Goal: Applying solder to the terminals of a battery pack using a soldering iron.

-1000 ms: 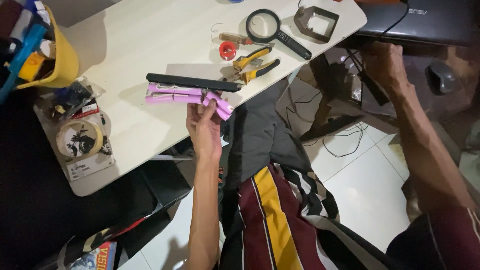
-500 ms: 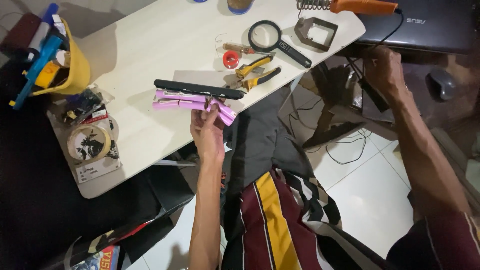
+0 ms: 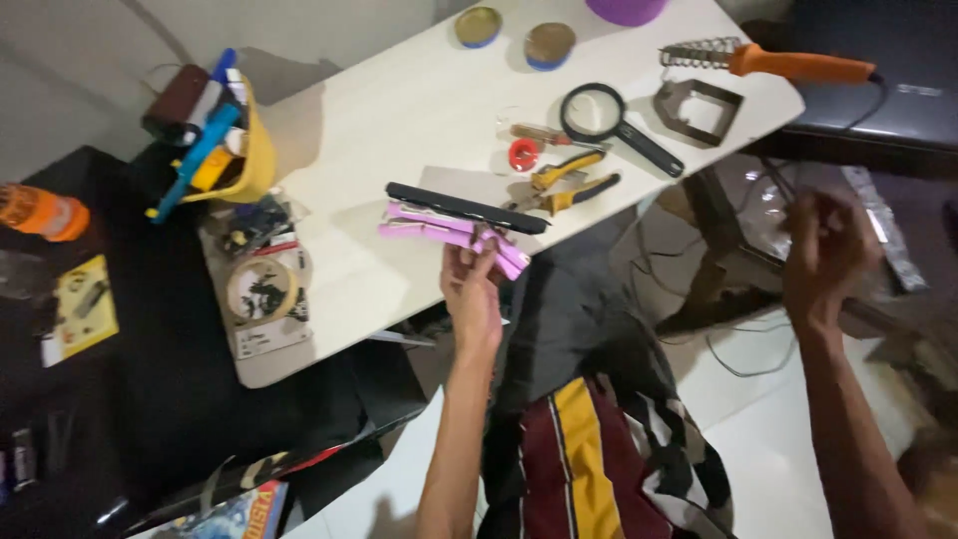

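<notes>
Head view: my left hand [image 3: 471,299] pinches the pink pack [image 3: 449,235] at its right end, holding it over the table's [image 3: 399,100] near edge, just beside the black strip [image 3: 464,207]. My right hand [image 3: 823,255] hangs off the table's right corner, fingers curled, blurred; I cannot tell its grip. Yellow-handled pliers [image 3: 564,185] lie near the strip.

You sit at a pale rectangular wooden table [image 3: 399,120] over a white tiled floor [image 3: 788,439]. A dark black-covered side surface [image 3: 150,389] stands left, against a plain grey wall [image 3: 60,90].
</notes>
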